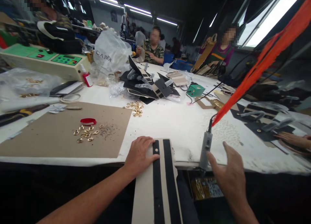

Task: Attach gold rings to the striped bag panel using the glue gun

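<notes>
My left hand [139, 154] grips the far end of a long beige bag panel [145, 198] with two black stripes, its thumb lying on the panel's top. A small round metal piece [156, 150] sits on the left stripe beside my thumb. The panel extends over the table's front edge towards me. At the right, my right hand [230, 172] is open, thumb and fingers spread, close to a grey electric screwdriver [206, 147] that hangs from a bright orange cord [243, 84]. I cannot tell whether the thumb touches the tool.
Gold clasps [86, 133] and a red ring [88, 121] lie on brown cardboard [48, 130]. More gold hardware [136, 108] lies beyond it. Black panels [143, 79] are piled mid-table near a green box [195, 90]. A co-worker's hand [293, 139] is at far right.
</notes>
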Tool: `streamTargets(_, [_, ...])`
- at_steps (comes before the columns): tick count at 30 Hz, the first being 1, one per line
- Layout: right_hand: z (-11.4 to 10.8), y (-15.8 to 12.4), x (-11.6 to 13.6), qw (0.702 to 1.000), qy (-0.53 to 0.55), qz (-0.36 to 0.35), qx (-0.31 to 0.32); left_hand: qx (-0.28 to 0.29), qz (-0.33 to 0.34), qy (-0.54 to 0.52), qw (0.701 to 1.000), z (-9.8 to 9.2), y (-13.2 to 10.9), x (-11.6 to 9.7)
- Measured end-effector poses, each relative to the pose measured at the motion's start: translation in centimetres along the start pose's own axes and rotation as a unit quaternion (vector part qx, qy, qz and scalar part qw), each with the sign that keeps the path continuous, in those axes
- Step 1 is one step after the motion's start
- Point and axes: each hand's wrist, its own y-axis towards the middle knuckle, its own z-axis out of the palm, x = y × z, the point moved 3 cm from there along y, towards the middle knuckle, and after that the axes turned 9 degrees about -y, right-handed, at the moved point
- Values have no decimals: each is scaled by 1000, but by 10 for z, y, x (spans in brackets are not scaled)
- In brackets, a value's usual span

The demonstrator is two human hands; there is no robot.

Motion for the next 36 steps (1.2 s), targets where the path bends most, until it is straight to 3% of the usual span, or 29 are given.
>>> streamTargets(1, [-4, -4, 12, 998, 20, -27, -49, -6, 0, 9, 1000, 1, 0, 0])
streamTargets(2, [-3, -7, 26, 996, 50, -51, -57, -14, -1, 19, 1000, 1, -1, 1])
streamTargets(3, [5, -10, 42, 993, 86, -72, -27, -24, -2, 31, 999, 2, -2, 1])
streamTargets(5, [32, -11, 74, 978, 148, -117, 92, -41, -8, 52, 998, 4, -3, 2])
streamTargets(8, [79, -2, 110, 947, 154, -152, 239, -51, -32, 72, 996, 5, -4, 5])
streamTargets(12, [111, 18, 130, 908, 108, -165, 370, -50, -54, 81, 994, 7, -5, 5])
streamTargets(18, [106, 27, 136, 861, 135, -152, 466, -58, -88, 72, 992, 5, -6, 4])
streamTargets(23, [104, 13, 127, 867, 213, -134, 429, -76, -126, 21, 989, 1, -9, 0])
streamTargets(26, [101, 3, 120, 888, 243, -218, 325, -64, -184, -46, 980, -1, -13, -1])
streamTargets(29, [93, -5, 117, 867, 292, -332, 231, -31, -214, -107, 970, -3, -16, -3])
streamTargets(32, [87, -7, 118, 843, 327, -377, 200, -23, -169, -159, 972, -5, -17, -6])
streamTargets(36, [82, -7, 120, 832, 362, -385, 168, -36, -61, -189, 979, -6, -16, -9])
